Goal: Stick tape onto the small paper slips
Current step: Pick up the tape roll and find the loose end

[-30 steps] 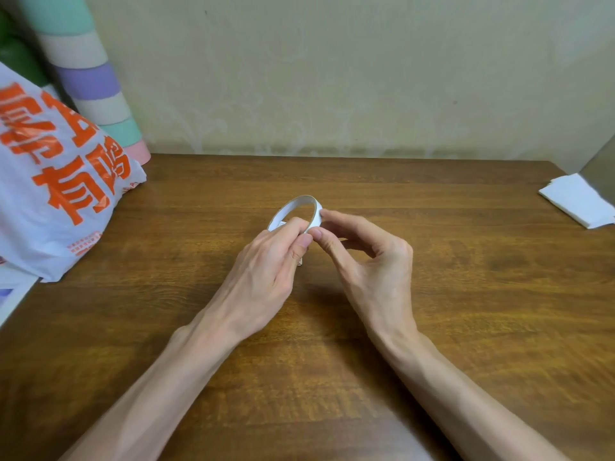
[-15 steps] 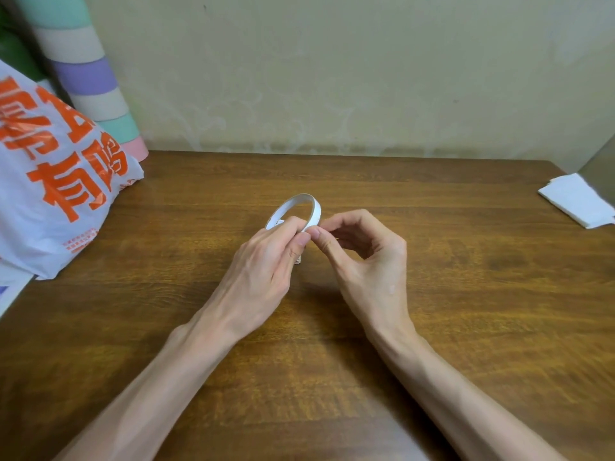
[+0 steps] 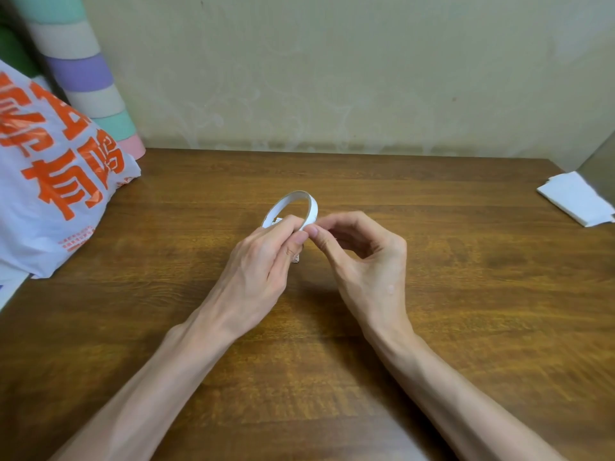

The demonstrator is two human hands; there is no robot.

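A thin white tape roll (image 3: 307, 202) is held above the middle of the wooden table (image 3: 466, 294). My left hand (image 3: 263, 264) grips its near side with curled fingers. My right hand (image 3: 362, 257) pinches at the roll's right rim with thumb and forefinger, the other fingers curled. Small paper slips (image 3: 295, 258) peek out under my left hand, mostly hidden. I cannot see any tape pulled free.
A white plastic bag with orange lettering (image 3: 50, 181) lies at the table's left edge. Behind it leans a pastel-striped roll (image 3: 86, 78) against the wall. A white folded paper stack (image 3: 579, 202) lies at the far right edge.
My right hand's fingers have curled in closer to the roll's rim. The roll and left hand stay almost in place.
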